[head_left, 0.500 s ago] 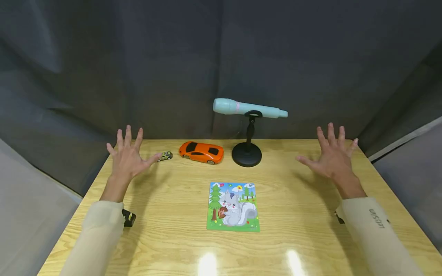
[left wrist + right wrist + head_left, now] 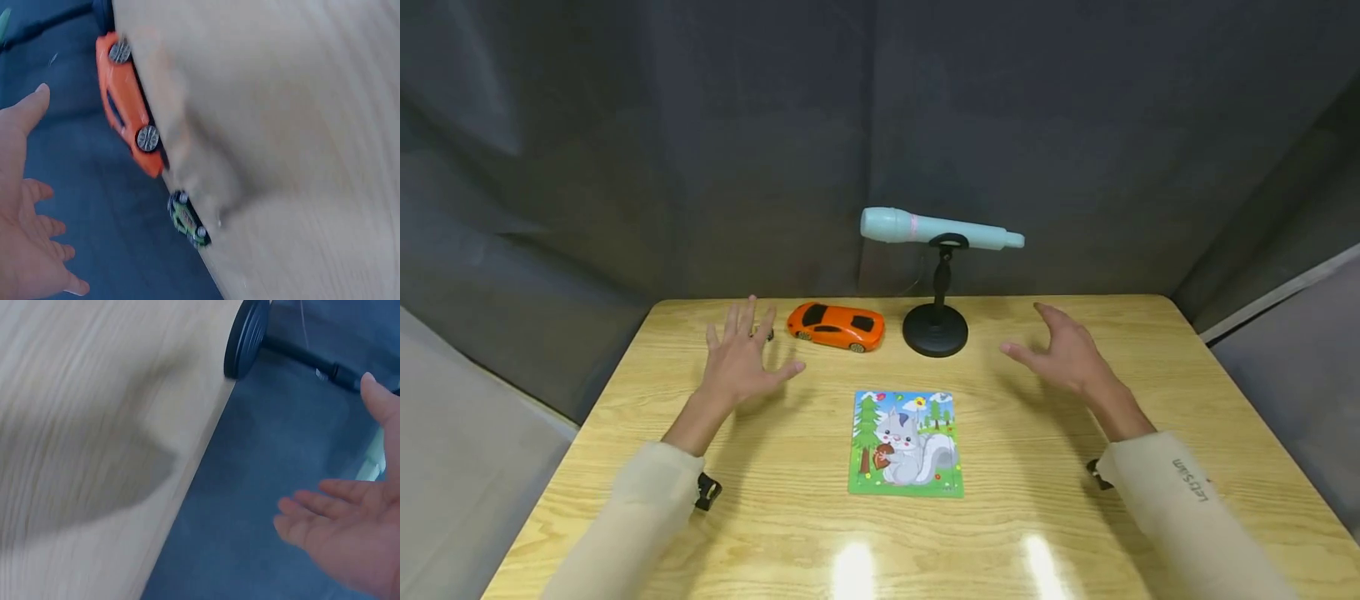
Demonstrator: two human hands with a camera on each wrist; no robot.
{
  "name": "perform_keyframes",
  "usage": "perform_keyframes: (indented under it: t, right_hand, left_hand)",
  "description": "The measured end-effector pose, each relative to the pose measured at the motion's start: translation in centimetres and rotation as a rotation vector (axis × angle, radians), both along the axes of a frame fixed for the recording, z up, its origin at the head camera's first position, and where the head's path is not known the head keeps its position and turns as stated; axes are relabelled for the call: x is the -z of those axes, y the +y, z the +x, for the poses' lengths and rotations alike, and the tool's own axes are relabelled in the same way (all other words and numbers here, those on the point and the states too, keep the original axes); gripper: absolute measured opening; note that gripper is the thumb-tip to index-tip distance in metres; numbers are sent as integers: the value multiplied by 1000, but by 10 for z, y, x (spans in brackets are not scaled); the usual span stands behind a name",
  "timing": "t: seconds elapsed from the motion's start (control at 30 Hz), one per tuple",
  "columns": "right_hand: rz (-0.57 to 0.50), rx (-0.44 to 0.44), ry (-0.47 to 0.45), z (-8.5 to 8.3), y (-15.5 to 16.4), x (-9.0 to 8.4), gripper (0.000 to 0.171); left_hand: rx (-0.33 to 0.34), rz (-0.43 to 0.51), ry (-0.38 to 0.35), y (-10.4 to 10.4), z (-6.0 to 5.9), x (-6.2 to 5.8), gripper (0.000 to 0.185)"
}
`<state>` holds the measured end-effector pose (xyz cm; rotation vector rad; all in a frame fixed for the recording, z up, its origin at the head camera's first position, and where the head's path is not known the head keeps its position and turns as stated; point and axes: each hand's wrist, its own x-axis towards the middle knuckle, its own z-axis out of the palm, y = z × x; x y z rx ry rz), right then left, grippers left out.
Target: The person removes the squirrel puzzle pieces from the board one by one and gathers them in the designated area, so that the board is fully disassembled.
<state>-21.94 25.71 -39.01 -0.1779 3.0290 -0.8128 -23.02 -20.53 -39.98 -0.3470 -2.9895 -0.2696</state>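
Nearest on the pale wood-grain surface [image 2: 775,525], a square, brightly coloured squirrel picture [image 2: 906,446] lies flat. Just beyond, the left hand [image 2: 736,364] spreads wide; the right hand [image 2: 1066,357] holds its thumb well apart from its fingers. Farther back, a tiny green-and-black toy car [image 2: 185,219] sits near a glossy orange toy car [image 2: 837,327], then a pale-blue microphone [image 2: 936,229] tops a black round-based stand [image 2: 936,333].

Apparently a curtained booth: dark drapes [image 2: 760,150] behind a wooden table [image 2: 1000,467], paler grey sheeting [image 2: 460,475] on 2 sides.
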Motion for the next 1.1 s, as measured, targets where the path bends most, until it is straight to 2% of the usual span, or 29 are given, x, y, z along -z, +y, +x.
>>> perform_keyframes:
  t: [0.17,0.3,0.53,0.8,0.93,1.1]
  right_hand:
    - [-104,-8,-58,6,-18,6,82]
    - [-145,-33,-90,9,-31,14,69]
    - [-203,-131,-159,9,-49,31,51]
    - [-245,-149,-230,13,-71,43,33]
    - [-231,-159,-265,16,-78,46,29]
    - [-201,-156,-267,18,-84,49,25]
  left_hand:
    - [61,-6,-15,21,4,9,99]
    - [128,-15,-44,40,8,16,94]
    - [278,-51,-109,73,25,35,86]
    - [402,-91,-147,103,46,38,81]
    - [489,-99,-210,111,53,41,78]
    - [593,-102,-284,119,63,43,75]
